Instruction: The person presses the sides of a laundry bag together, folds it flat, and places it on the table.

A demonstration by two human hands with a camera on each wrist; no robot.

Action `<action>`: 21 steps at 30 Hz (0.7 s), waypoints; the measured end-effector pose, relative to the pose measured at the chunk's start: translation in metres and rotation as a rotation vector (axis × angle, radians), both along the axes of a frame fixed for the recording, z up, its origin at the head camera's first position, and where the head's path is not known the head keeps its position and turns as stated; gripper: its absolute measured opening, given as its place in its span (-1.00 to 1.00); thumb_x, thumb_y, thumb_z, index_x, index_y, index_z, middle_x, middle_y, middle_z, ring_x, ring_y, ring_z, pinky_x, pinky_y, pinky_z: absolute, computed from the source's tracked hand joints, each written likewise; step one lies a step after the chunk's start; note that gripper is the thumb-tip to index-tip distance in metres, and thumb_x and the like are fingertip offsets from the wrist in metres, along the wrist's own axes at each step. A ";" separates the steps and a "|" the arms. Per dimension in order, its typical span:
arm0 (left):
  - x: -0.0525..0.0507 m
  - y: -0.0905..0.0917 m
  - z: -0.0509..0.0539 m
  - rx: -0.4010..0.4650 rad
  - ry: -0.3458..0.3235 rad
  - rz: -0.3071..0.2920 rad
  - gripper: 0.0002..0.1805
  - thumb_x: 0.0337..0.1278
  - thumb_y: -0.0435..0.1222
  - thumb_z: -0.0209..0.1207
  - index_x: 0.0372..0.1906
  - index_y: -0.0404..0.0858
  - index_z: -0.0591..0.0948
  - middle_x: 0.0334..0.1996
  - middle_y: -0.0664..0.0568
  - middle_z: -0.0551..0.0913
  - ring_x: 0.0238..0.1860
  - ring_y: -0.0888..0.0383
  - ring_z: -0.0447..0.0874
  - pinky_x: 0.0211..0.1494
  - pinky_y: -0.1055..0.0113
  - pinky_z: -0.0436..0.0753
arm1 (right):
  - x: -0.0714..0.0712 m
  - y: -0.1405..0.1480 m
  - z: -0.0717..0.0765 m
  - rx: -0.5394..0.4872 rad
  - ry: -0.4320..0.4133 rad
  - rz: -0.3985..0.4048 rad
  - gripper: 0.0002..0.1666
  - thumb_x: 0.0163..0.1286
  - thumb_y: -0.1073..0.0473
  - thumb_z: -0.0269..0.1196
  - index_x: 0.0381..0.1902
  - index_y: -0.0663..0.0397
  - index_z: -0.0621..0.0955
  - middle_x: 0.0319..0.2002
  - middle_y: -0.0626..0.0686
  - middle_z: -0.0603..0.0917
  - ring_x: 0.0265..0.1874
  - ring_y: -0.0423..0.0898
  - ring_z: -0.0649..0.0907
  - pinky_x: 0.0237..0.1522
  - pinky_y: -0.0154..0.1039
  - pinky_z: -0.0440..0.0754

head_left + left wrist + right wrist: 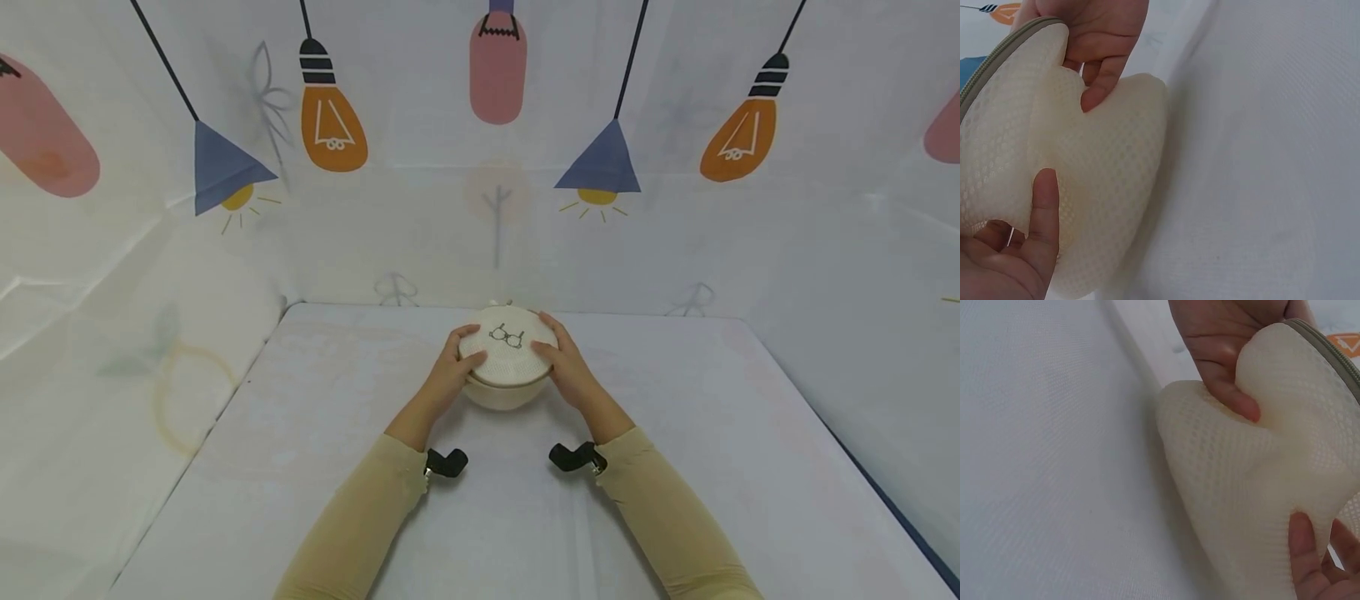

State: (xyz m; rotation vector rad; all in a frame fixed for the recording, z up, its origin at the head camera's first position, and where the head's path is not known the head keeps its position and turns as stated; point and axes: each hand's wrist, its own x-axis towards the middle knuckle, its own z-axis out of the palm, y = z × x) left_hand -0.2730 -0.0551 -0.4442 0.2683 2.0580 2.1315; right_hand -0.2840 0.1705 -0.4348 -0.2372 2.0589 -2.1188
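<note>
A round cream mesh wash bag with a small glasses design on its top sits near the far side of the table. My left hand grips it from the left, thumb on the top panel. From the right, my right hand grips the opposite side, its thumb also on top. Both wrist views show the soft mesh pressed into folds by the fingers. An olive-green zipper runs along the rim and looks closed where visible.
White cloth covers the table. Behind it hangs a white curtain printed with lamps and bulbs, which also encloses both sides. A black wrist-camera mount juts inward from the left sleeve, and another from the right.
</note>
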 end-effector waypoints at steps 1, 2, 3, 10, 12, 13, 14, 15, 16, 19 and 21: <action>0.000 0.000 -0.001 0.003 -0.006 -0.001 -0.40 0.45 -0.28 0.11 0.49 -0.06 0.22 0.58 -0.07 0.04 0.55 0.00 0.05 0.55 0.05 0.10 | 0.000 0.000 -0.001 -0.001 -0.010 -0.002 -0.17 0.56 0.16 0.05 0.63 -0.11 -0.06 0.60 0.02 -0.03 0.48 0.08 0.24 0.44 0.04 0.25; 0.000 0.000 -0.002 0.004 -0.016 0.000 -0.39 0.45 -0.28 0.12 0.49 -0.06 0.22 0.58 -0.08 0.05 0.53 -0.02 0.08 0.53 0.04 0.14 | -0.001 0.000 -0.001 0.003 -0.018 0.000 -0.17 0.57 0.16 0.05 0.63 -0.11 -0.06 0.61 0.02 -0.04 0.48 0.08 0.24 0.44 0.05 0.25; 0.000 -0.001 -0.003 0.004 -0.024 0.003 -0.39 0.45 -0.28 0.12 0.49 -0.06 0.22 0.57 -0.08 0.06 0.53 -0.02 0.10 0.53 0.04 0.16 | -0.001 0.000 -0.002 0.007 -0.026 0.001 -0.17 0.57 0.15 0.05 0.63 -0.12 -0.07 0.61 0.02 -0.05 0.48 0.08 0.24 0.43 0.05 0.25; -0.002 -0.002 -0.008 -0.032 -0.029 0.029 -0.38 0.44 -0.26 0.14 0.49 -0.06 0.23 0.57 -0.10 0.08 0.53 -0.02 0.09 0.53 0.03 0.14 | -0.004 0.000 -0.008 0.034 -0.040 0.019 -0.16 0.58 0.12 0.05 0.63 -0.15 -0.10 0.62 0.02 -0.13 0.53 0.06 0.12 0.48 0.05 0.17; -0.002 -0.002 -0.009 -0.032 -0.024 0.038 -0.38 0.43 -0.26 0.15 0.49 -0.06 0.23 0.57 -0.08 0.09 0.54 -0.01 0.07 0.54 0.05 0.12 | -0.004 0.000 -0.009 0.034 -0.036 0.021 -0.16 0.58 0.12 0.05 0.63 -0.15 -0.10 0.62 0.02 -0.13 0.54 0.06 0.11 0.48 0.06 0.16; -0.002 -0.002 -0.008 -0.034 -0.021 0.046 -0.38 0.43 -0.25 0.15 0.49 -0.06 0.24 0.56 -0.08 0.10 0.54 0.01 0.06 0.55 0.06 0.10 | -0.004 0.000 -0.010 0.034 -0.037 0.020 -0.15 0.58 0.13 0.06 0.63 -0.15 -0.10 0.62 0.02 -0.13 0.54 0.06 0.11 0.48 0.06 0.16; -0.002 -0.002 -0.009 -0.031 -0.022 0.050 -0.38 0.43 -0.26 0.15 0.49 -0.07 0.24 0.56 -0.07 0.10 0.54 0.01 0.07 0.55 0.07 0.10 | -0.005 0.000 -0.010 0.033 -0.039 0.020 -0.15 0.58 0.13 0.06 0.63 -0.16 -0.10 0.62 0.02 -0.14 0.53 0.06 0.11 0.48 0.07 0.16; -0.002 -0.002 -0.009 -0.032 -0.024 0.056 -0.38 0.43 -0.25 0.16 0.49 -0.06 0.24 0.56 -0.06 0.11 0.54 0.01 0.07 0.55 0.07 0.10 | -0.005 0.000 -0.010 0.033 -0.042 0.020 -0.15 0.57 0.14 0.06 0.63 -0.16 -0.10 0.62 0.02 -0.14 0.53 0.07 0.12 0.47 0.07 0.17; -0.002 -0.002 -0.009 -0.033 -0.025 0.060 -0.38 0.43 -0.25 0.16 0.49 -0.06 0.24 0.56 -0.06 0.11 0.54 0.01 0.07 0.55 0.07 0.11 | -0.005 0.000 -0.010 0.033 -0.044 0.020 -0.14 0.57 0.14 0.06 0.63 -0.16 -0.10 0.62 0.02 -0.15 0.53 0.07 0.13 0.47 0.07 0.17; -0.002 -0.003 -0.009 -0.058 -0.029 0.084 -0.38 0.42 -0.21 0.18 0.48 -0.03 0.26 0.57 -0.04 0.10 0.56 0.04 0.03 0.56 0.08 0.06 | -0.004 0.000 -0.010 0.035 -0.050 0.018 -0.14 0.57 0.16 0.07 0.63 -0.17 -0.10 0.62 0.03 -0.16 0.51 0.09 0.15 0.46 0.08 0.19; -0.002 -0.003 -0.010 -0.080 -0.025 0.101 -0.39 0.41 -0.18 0.19 0.47 -0.01 0.28 0.57 -0.03 0.09 0.56 0.05 0.00 0.57 0.09 0.02 | -0.003 0.000 -0.010 0.044 -0.050 0.015 -0.14 0.57 0.15 0.07 0.63 -0.18 -0.11 0.62 0.03 -0.16 0.51 0.08 0.16 0.46 0.07 0.21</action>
